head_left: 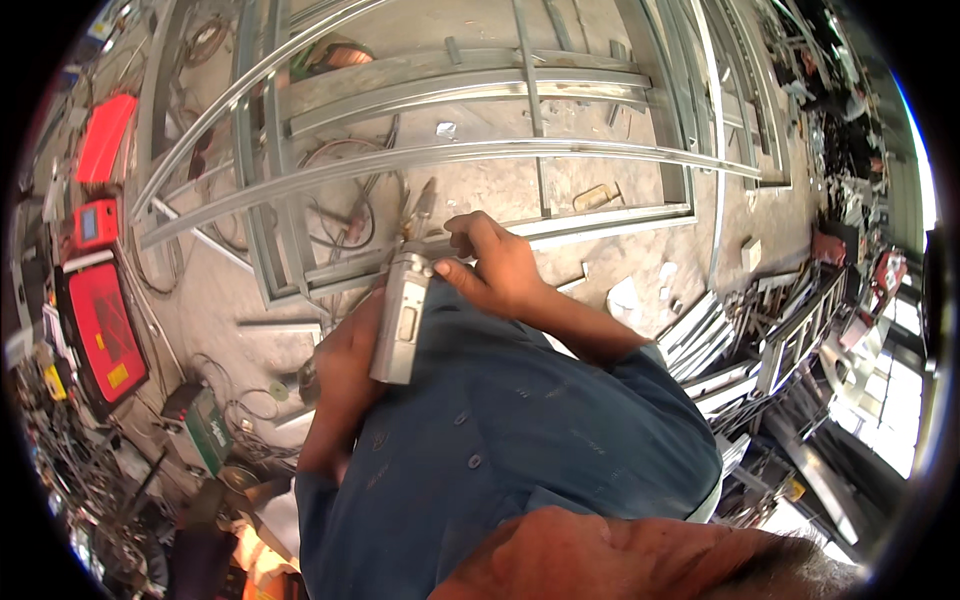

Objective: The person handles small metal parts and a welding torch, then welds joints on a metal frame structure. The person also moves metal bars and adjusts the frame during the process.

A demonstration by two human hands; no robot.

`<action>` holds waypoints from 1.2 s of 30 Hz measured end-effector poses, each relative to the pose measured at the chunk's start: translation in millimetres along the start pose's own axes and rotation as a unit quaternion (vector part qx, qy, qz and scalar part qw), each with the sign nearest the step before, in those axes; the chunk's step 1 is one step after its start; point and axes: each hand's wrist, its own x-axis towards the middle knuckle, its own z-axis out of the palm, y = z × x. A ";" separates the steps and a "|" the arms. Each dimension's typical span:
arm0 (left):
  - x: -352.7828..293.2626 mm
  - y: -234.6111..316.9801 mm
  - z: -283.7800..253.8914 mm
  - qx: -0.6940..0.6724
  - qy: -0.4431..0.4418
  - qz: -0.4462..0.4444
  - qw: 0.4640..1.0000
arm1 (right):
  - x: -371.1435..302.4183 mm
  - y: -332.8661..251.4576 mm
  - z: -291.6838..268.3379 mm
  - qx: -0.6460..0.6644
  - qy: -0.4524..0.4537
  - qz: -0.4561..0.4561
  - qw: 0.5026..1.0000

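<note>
A silver rectangular metal piece (398, 330) with an oblong slot in its face stands tilted in front of my shirt. My left hand (350, 338) is closed around its left side, with the fingers mostly hidden behind it. At its upper end my right hand (500, 270) is curled, thumb and forefinger against small fittings there. Just beyond that end is a thin pointed part (425, 200); whether it belongs to the piece, I cannot tell. Past my hands lies a large frame of grey metal bars (450, 160) on the floor.
At left stand a red machine with a small screen (95, 224), a red-and-black case (103, 330) and a green box (205, 435). Cables (370, 215) coil inside the frame. A yellowish clamp-like tool (598, 196) lies there too. Metal bars (705, 335) are stacked at right.
</note>
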 end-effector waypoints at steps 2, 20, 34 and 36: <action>15.4 -0.7 -9.2 0.029 -0.009 0.009 1.000 | -1.0 40.8 14.5 0.048 0.035 0.090 0.994; 155.7 -119.9 -81.9 0.120 -0.198 0.208 0.950 | 14.8 216.9 182.4 0.078 0.550 0.598 0.578; 202.8 -200.7 -40.4 0.071 -0.288 0.192 0.936 | 41.5 198.5 178.9 -0.075 0.556 0.644 0.520; 206.6 -205.5 -38.6 0.075 -0.288 0.203 0.933 | 39.5 200.7 180.4 -0.068 0.554 0.648 0.518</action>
